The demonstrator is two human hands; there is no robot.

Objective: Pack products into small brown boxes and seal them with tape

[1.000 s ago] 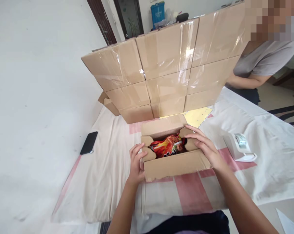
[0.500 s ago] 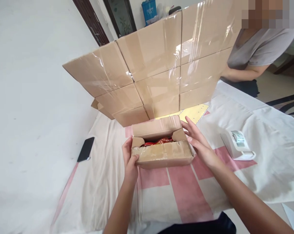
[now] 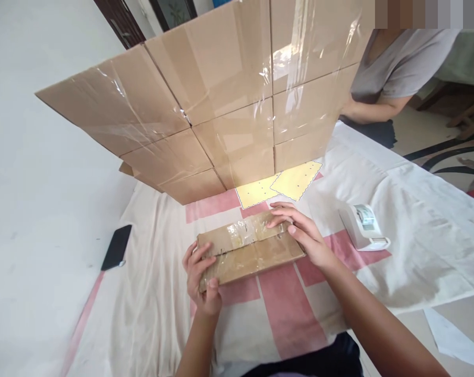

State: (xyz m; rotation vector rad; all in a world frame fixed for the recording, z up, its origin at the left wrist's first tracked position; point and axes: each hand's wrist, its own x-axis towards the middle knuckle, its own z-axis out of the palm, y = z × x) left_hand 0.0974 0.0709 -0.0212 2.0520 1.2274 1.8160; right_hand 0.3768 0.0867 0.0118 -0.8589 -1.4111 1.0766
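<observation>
A small cardboard box (image 3: 256, 261) with clear tape on its top lies before me on the cloth. Both top flaps are folded down, so its contents are hidden. Around its left end curls my left hand (image 3: 201, 275), fingers over the top and thumb on the near edge. On the right end rests my right hand (image 3: 303, 230), its fingers pressing the far flap and its thumb near the seam.
Behind the box stands a large taped cardboard panel (image 3: 237, 125). Two yellow sheets (image 3: 297, 180) lie at its foot. A white tape dispenser (image 3: 364, 228) sits to the right, a black phone (image 3: 118, 247) to the left by the wall. Beyond the panel is another person (image 3: 401, 78).
The box's raised far flap has come down over the opening, covering the red packets inside. My right hand has moved onto the top, and my left fingers now reach over the flaps.
</observation>
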